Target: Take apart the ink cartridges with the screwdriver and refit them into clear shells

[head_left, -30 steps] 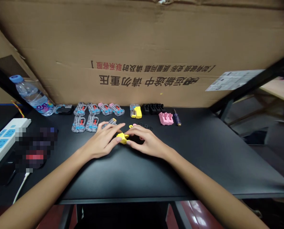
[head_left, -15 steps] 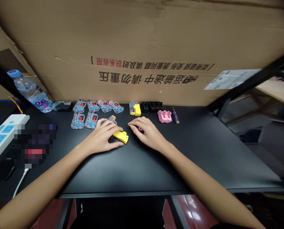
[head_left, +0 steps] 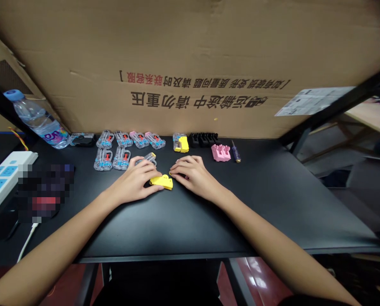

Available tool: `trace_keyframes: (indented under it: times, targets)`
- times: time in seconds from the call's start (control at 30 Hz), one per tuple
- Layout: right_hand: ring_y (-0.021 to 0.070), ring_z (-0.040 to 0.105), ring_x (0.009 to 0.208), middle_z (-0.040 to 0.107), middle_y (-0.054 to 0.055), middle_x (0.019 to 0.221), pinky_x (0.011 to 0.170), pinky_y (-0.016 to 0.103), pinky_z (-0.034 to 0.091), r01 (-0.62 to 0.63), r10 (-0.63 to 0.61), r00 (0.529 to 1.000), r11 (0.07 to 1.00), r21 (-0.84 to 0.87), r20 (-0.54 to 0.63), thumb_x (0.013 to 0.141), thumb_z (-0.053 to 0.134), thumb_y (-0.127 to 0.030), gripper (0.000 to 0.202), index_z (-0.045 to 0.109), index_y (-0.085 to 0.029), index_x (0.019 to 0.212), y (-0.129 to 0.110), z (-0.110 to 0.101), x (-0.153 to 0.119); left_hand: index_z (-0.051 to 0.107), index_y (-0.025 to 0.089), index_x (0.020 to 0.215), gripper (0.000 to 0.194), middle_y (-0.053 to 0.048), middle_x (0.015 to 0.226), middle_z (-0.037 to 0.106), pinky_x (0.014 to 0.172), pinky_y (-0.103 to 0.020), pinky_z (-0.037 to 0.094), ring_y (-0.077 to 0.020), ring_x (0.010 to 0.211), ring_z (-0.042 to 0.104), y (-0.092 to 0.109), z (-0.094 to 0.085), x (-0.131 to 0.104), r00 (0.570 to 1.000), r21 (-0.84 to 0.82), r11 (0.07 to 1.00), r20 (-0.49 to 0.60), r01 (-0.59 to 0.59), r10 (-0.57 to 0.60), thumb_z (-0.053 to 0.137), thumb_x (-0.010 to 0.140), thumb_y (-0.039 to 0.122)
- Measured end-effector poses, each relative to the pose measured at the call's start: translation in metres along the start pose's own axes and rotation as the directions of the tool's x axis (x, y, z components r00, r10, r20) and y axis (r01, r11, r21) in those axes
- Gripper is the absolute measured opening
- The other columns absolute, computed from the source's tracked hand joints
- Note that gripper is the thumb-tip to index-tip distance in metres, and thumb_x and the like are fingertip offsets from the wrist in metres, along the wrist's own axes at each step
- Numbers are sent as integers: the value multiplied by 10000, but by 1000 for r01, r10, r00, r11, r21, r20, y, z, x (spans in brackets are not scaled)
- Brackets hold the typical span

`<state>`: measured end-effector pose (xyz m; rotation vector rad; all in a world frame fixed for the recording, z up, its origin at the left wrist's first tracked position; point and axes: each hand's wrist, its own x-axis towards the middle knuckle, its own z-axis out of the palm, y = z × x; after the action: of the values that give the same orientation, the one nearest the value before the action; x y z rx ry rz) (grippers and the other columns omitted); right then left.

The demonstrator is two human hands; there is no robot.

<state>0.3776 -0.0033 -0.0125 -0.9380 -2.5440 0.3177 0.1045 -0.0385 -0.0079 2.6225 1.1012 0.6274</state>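
My left hand (head_left: 137, 179) grips a yellow plastic piece (head_left: 165, 182) between thumb and fingers, low over the black table. Just right of it, my right hand (head_left: 194, 176) pinches a tiny yellow part (head_left: 170, 173) at its fingertips, close to the piece's upper edge. Beyond my left fingers lies a clear casing (head_left: 150, 158), partly hidden. Further back a clear and yellow unit (head_left: 181, 143) rests near the cardboard.
Several clear casings (head_left: 122, 158) stand in rows at the back left. Behind my right hand are black parts (head_left: 204, 139), pink parts (head_left: 221, 153) and a screwdriver (head_left: 236, 153). A bottle (head_left: 46, 125), a power strip (head_left: 7, 176) and a cardboard wall (head_left: 190, 42) border the table (head_left: 177, 229).
My left thumb has closed onto the yellow piece. My right thumb and fingertips have drawn together, and the tiny yellow part has moved down and left, nearer the piece.
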Motion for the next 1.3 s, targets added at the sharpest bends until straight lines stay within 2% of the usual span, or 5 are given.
trace_keyframes:
  times: [0.23, 0.5, 0.83, 1.1, 1.3]
  targets:
    - [239, 699, 968, 744, 106, 1117, 872, 402, 544, -76, 71, 997, 942, 327, 27, 1062, 596, -293, 250, 762, -239, 1242, 3, 6, -1, 732, 246, 1305, 415, -86, 1208, 758, 1218, -541, 267, -283, 1243, 643, -3, 1, 0, 999, 1, 1000, 34, -29, 29, 673, 1021, 544]
    - [248, 698, 911, 768, 84, 982, 807, 398, 595, -224, 252, 967, 755, 617, 42, 959, 730, -539, 311, 835, -250, 999, -19, -10, 7, 760, 239, 1215, 357, -88, 1167, 763, 1168, -512, 300, -283, 1213, 638, 1, -3, 1, 999, 21, 1000, 39, -4, 3, 644, 1040, 528]
    - [184, 628, 721, 749, 50, 875, 703, 347, 549, -295, 263, 953, 700, 650, 149, 939, 722, -480, 274, 801, -219, 964, -23, 0, 8, 741, 223, 1202, 350, -84, 1151, 757, 1132, -491, 302, -278, 1194, 638, 4, 2, 0, 999, 21, 999, 40, -31, 30, 637, 1054, 522]
    - [125, 578, 595, 668, -14, 763, 521, 250, 450, -472, 384, 868, 433, 768, 316, 838, 800, -442, 328, 666, -208, 1025, -29, 5, 9, 740, 230, 1191, 358, -86, 1141, 764, 1124, -494, 309, -280, 1211, 631, 3, 3, 0, 999, 40, 998, 29, -41, 40, 645, 1047, 544]
    - [106, 546, 590, 629, -29, 719, 485, 213, 381, -470, 418, 856, 388, 793, 303, 781, 843, -408, 347, 620, -207, 954, -30, 7, 11, 743, 227, 1178, 350, -84, 1145, 769, 1117, -487, 314, -273, 1190, 645, 2, 4, 0, 998, 62, 996, 3, -61, 61, 660, 1041, 538]
